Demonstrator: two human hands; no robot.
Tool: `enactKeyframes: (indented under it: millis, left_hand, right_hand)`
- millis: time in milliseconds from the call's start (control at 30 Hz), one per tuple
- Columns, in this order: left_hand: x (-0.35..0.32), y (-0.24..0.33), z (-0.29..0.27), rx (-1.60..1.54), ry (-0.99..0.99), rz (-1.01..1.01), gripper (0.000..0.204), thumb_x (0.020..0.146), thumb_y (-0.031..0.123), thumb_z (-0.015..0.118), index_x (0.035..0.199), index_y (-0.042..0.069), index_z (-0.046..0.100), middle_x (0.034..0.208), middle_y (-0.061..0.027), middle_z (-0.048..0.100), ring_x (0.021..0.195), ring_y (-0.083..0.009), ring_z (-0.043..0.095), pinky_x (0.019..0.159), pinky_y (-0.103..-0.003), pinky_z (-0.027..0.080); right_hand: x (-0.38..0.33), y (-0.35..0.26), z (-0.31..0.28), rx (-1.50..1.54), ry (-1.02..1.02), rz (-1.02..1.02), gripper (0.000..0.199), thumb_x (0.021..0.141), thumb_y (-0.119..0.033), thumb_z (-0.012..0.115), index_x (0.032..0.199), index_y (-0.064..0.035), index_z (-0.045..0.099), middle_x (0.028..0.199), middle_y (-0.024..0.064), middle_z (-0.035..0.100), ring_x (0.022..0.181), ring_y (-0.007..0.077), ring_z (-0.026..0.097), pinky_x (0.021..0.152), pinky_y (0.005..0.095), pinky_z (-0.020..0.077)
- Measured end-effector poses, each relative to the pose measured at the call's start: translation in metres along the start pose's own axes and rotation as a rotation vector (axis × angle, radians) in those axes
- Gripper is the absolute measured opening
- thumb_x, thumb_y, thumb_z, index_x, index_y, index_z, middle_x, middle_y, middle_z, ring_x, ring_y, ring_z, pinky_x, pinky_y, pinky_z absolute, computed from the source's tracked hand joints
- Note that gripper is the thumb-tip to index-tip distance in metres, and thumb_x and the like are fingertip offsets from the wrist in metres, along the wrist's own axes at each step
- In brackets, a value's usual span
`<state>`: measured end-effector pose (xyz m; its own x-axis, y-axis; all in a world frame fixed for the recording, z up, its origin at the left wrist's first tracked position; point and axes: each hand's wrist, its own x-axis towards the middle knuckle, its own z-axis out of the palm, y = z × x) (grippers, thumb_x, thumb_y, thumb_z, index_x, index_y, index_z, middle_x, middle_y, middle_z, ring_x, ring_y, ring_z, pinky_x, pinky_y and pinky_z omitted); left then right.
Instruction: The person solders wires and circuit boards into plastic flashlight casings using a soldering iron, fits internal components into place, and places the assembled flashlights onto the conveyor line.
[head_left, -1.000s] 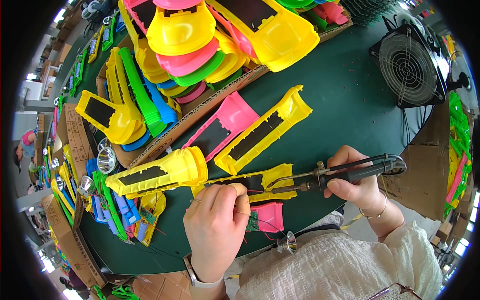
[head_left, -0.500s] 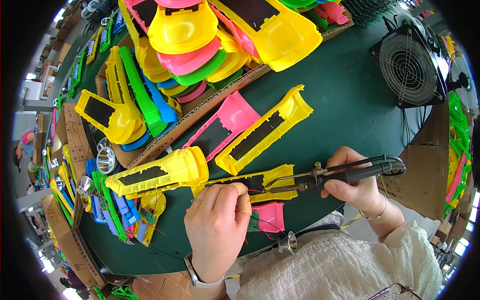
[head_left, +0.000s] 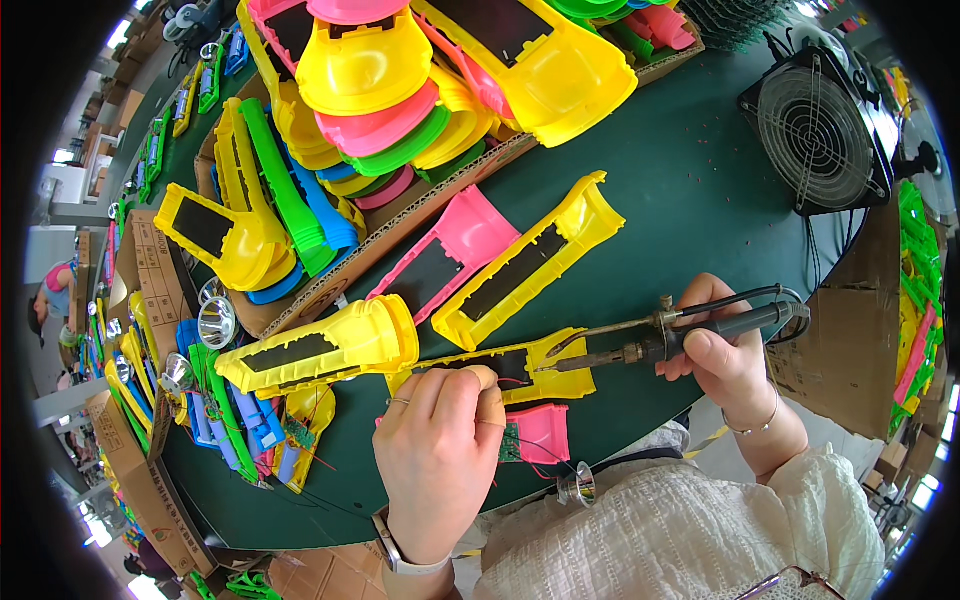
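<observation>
My right hand (head_left: 735,375) grips a soldering iron (head_left: 755,320) with a thin feed tube along its top. The iron's tip points left over a yellow plastic housing (head_left: 574,384) with a dark panel, lying on the table. At that housing's left part, my left hand (head_left: 438,455) is closed in a pinch, a thin red wire (head_left: 513,380) coming out at its fingertips. Below lies a pink housing (head_left: 546,436) with a green circuit board (head_left: 510,446), partly behind my left hand. Beside my left hand rests another yellow housing (head_left: 375,335).
Stacked coloured housings fill a cardboard box (head_left: 400,225) at the back. A pink housing (head_left: 470,235) and a yellow housing (head_left: 590,215) lie before it. A fan (head_left: 815,130) stands back right. Wired parts (head_left: 225,420) lie left; a reflector cup (head_left: 577,487) sits at the near edge.
The soldering iron has shifted slightly right and turned, its rear end now higher. My right hand has moved with it. My left hand has hardly moved.
</observation>
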<state>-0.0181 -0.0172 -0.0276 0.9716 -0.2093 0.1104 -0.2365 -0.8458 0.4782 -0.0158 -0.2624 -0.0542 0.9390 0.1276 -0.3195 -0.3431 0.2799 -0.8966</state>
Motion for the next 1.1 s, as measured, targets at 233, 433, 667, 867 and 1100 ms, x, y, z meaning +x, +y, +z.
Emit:
enactKeyframes:
  millis: [233, 433, 667, 867, 1100]
  left_hand:
    - [-0.001, 0.002, 0.000, 0.039, -0.010, 0.003, 0.011, 0.069, 0.003, 0.066, 0.074, 0.005, 0.056, 0.071, -0.0069, 0.058, 0.066, -0.0265, 0.057, 0.059, -0.035, 0.044]
    - [-0.003, 0.003, -0.004, 0.044, -0.013, 0.024, 0.013, 0.070, 0.006, 0.067, 0.082, 0.006, 0.061, 0.073, -0.0069, 0.058, 0.067, -0.0255, 0.056, 0.061, -0.035, 0.045]
    - [-0.011, 0.008, -0.025, 0.055, -0.103, 0.277, 0.019, 0.065, 0.010, 0.069, 0.084, 0.011, 0.066, 0.091, -0.0034, 0.056, 0.082, -0.0231, 0.054, 0.067, -0.033, 0.045]
    - [-0.013, 0.006, -0.019, -0.037, -0.272, 0.370, 0.020, 0.061, 0.007, 0.069, 0.080, 0.007, 0.062, 0.092, -0.0050, 0.057, 0.085, -0.0245, 0.054, 0.074, -0.034, 0.044]
    - [-0.045, -0.003, -0.009, -1.142, 0.315, -0.269, 0.017, 0.070, -0.007, 0.061, 0.084, 0.003, 0.058, 0.085, -0.0118, 0.062, 0.083, -0.0260, 0.061, 0.074, -0.031, 0.047]
  right_hand:
    - [0.002, 0.008, -0.006, 0.086, -0.005, -0.088, 0.044, 0.073, -0.034, 0.073, 0.088, -0.0020, 0.046, 0.070, 0.0069, 0.058, 0.059, 0.0108, 0.058, 0.052, 0.0194, 0.0432]
    - [0.002, 0.011, -0.004, 0.184, 0.013, -0.163, 0.046, 0.074, -0.036, 0.072, 0.090, -0.0035, 0.043, 0.068, 0.0061, 0.055, 0.059, 0.0113, 0.053, 0.053, 0.0218, 0.0403]
    - [0.001, 0.010, -0.005, 0.220, 0.006, -0.193, 0.043, 0.077, -0.034, 0.070, 0.090, -0.0046, 0.043, 0.069, 0.0050, 0.052, 0.059, 0.0114, 0.049, 0.054, 0.0233, 0.0384]
    - [-0.003, 0.007, 0.001, 0.247, 0.031, -0.205, 0.040, 0.078, -0.032, 0.068, 0.091, -0.0050, 0.042, 0.070, 0.0057, 0.052, 0.061, 0.0115, 0.050, 0.053, 0.0233, 0.0380]
    - [-0.017, 0.013, 0.016, 0.167, -0.011, -0.211, 0.042, 0.077, -0.031, 0.069, 0.092, -0.0046, 0.041, 0.077, 0.0077, 0.055, 0.066, 0.0118, 0.055, 0.060, 0.0239, 0.0448]
